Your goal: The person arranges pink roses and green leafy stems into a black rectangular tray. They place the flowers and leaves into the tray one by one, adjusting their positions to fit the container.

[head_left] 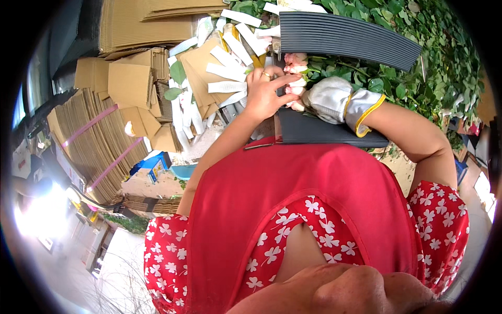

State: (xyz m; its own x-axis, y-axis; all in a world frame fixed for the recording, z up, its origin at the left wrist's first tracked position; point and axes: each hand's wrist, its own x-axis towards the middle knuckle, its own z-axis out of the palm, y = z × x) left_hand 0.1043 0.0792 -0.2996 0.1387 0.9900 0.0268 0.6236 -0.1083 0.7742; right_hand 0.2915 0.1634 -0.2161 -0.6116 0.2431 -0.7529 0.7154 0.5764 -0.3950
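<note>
Pale pink roses lie in a row, heads to the left, between two ribbed dark grey panels, an upper one and a lower one. Bare, with a ring on one finger, my left hand reaches its spread thumb and forefinger against the blooms. My right hand wears a white-grey glove with a yellow-edged cuff. It is curled just behind the rose heads, closed on the roses from the stem side; its fingertips are partly hidden. Green leaves and stems run off to the right between the panels.
White mesh sleeves fan out left of my left hand. Flattened cardboard stacks, tied with pink straps, stand at the far left, with more cardboard above. A mass of leafy stems covers the upper right. A blue box sits lower left.
</note>
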